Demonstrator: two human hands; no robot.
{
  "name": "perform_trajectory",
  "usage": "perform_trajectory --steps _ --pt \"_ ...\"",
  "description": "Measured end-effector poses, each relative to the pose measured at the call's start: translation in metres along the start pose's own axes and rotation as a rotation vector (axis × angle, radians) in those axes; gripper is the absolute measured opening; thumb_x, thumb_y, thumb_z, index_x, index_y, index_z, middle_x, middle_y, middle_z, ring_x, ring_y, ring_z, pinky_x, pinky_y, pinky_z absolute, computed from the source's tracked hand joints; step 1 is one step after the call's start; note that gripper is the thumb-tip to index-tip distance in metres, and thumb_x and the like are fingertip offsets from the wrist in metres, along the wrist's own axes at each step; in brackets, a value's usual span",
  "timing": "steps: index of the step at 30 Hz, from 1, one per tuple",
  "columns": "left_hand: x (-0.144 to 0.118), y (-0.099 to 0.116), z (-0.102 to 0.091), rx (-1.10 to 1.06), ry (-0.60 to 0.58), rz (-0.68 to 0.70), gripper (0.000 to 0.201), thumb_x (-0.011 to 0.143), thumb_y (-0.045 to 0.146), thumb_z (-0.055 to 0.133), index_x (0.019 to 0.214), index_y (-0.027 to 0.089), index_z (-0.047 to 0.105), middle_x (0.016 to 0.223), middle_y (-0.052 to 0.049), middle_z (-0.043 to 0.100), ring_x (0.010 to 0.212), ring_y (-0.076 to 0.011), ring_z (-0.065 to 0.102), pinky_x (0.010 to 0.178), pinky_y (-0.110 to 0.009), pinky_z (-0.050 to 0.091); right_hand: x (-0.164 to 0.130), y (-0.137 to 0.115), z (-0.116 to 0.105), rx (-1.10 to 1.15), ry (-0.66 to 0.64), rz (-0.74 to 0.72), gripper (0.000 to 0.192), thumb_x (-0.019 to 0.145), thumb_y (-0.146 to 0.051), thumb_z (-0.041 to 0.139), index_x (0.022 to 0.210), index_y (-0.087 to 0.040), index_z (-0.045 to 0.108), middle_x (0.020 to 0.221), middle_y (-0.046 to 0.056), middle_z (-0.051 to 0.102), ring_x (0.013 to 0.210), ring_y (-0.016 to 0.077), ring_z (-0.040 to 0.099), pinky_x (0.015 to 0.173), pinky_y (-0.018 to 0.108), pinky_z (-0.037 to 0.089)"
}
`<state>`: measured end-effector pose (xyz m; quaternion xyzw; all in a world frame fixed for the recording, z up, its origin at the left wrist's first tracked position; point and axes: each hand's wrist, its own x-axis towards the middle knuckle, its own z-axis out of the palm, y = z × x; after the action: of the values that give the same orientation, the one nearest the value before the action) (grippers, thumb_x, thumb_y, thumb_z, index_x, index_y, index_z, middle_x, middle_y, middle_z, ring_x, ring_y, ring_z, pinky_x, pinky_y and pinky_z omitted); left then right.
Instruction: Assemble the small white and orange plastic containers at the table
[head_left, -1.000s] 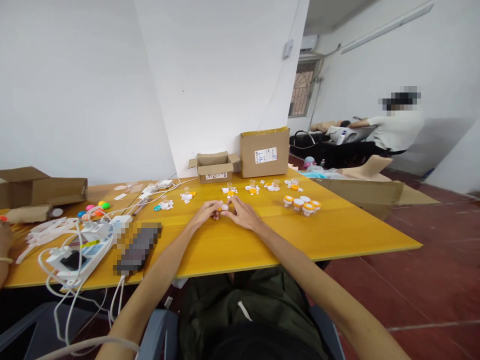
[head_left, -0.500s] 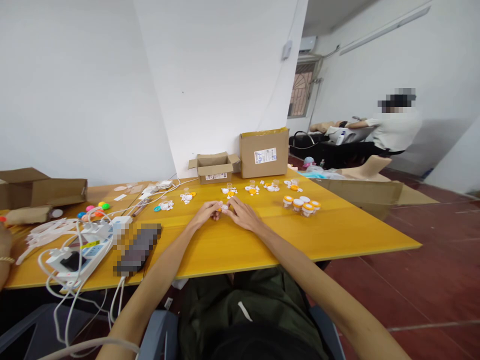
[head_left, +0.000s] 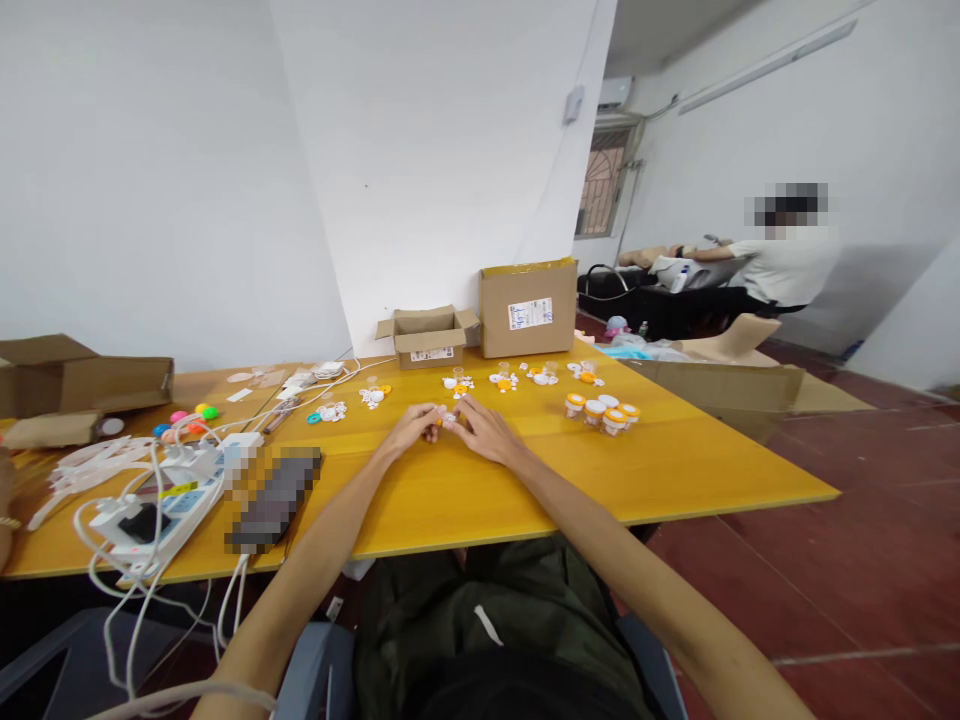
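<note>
Small white-and-orange part (head_left: 448, 420): pinched between the fingertips of the left hand (head_left: 411, 428) and the right hand (head_left: 484, 430), both closed on it, low over the yellow counter (head_left: 525, 490). Its exact shape cannot be told. Four orange-and-white capped pots (head_left: 602, 411): clustered to the right of the right hand, apart from it. Loose white and orange pieces (head_left: 504, 379): scattered just beyond both hands. Two cardboard boxes (head_left: 528, 307): set further beyond, against the wall. White cables (head_left: 150, 480): piled well to the left of the left hand.
</note>
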<state>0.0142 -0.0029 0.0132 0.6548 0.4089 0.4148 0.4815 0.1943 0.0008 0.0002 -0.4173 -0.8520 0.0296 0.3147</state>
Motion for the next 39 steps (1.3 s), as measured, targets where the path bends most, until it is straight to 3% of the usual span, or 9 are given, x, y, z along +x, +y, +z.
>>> perform_trajectory --steps 6,12,18,24,30,39 --pt "-0.001 0.002 -0.001 0.059 0.000 0.013 0.042 0.076 0.058 0.066 0.070 0.017 0.059 0.051 0.004 0.052 0.046 -0.0088 0.049 0.048 -0.021 0.035 -0.001 0.000 0.003 0.045 0.028 -0.017 0.020 0.092 -0.033 0.053 0.108 -0.022 0.057 0.110 0.007 0.063 0.087 0.0189 0.063 0.075 0.030 0.048" --pt "-0.001 0.004 0.000 0.123 -0.024 0.043 0.043 0.070 0.058 0.071 0.068 0.017 0.059 0.050 0.005 0.051 0.047 -0.0086 0.047 0.049 -0.021 0.035 -0.002 0.005 0.007 0.030 0.042 -0.175 0.047 0.088 -0.017 0.052 0.134 -0.023 0.048 0.123 0.010 0.062 0.112 0.0223 0.059 0.097 0.038 0.047" --pt "0.000 0.001 0.001 0.074 -0.019 0.012 0.040 0.059 0.047 0.083 0.075 0.016 0.062 0.059 0.004 0.057 0.053 -0.0092 0.050 0.052 -0.022 0.039 -0.002 0.008 0.012 -0.050 0.017 -0.123 0.060 0.086 -0.014 0.049 0.145 -0.026 0.040 0.126 0.010 0.060 0.107 0.0228 0.060 0.094 0.039 0.049" --pt "0.002 -0.003 -0.002 0.100 -0.021 0.009 0.040 0.061 0.045 0.082 0.084 0.017 0.067 0.061 0.002 0.061 0.055 -0.0109 0.054 0.053 -0.022 0.040 -0.003 0.003 0.014 -0.145 -0.012 -0.052 0.047 0.087 -0.015 0.051 0.133 -0.025 0.053 0.112 0.010 0.067 0.104 0.0241 0.062 0.093 0.037 0.047" --pt "0.004 -0.006 -0.003 0.074 0.007 0.004 0.038 0.066 0.045 0.080 0.089 0.017 0.069 0.062 0.001 0.064 0.057 -0.0116 0.057 0.053 -0.023 0.042 -0.008 0.005 0.000 -0.204 0.007 0.036 0.025 0.089 -0.021 0.053 0.113 -0.024 0.061 0.103 0.010 0.069 0.099 0.0251 0.062 0.086 0.036 0.046" --pt "0.006 -0.007 -0.003 0.058 0.082 0.052 0.029 0.065 0.042 0.079 0.077 0.017 0.067 0.066 -0.001 0.066 0.059 -0.0120 0.058 0.056 -0.024 0.045 -0.068 0.063 -0.050 -0.445 0.128 0.093 0.023 0.090 -0.024 0.051 0.109 -0.019 0.063 0.120 0.017 0.062 0.114 0.0328 0.052 0.093 0.046 0.040"
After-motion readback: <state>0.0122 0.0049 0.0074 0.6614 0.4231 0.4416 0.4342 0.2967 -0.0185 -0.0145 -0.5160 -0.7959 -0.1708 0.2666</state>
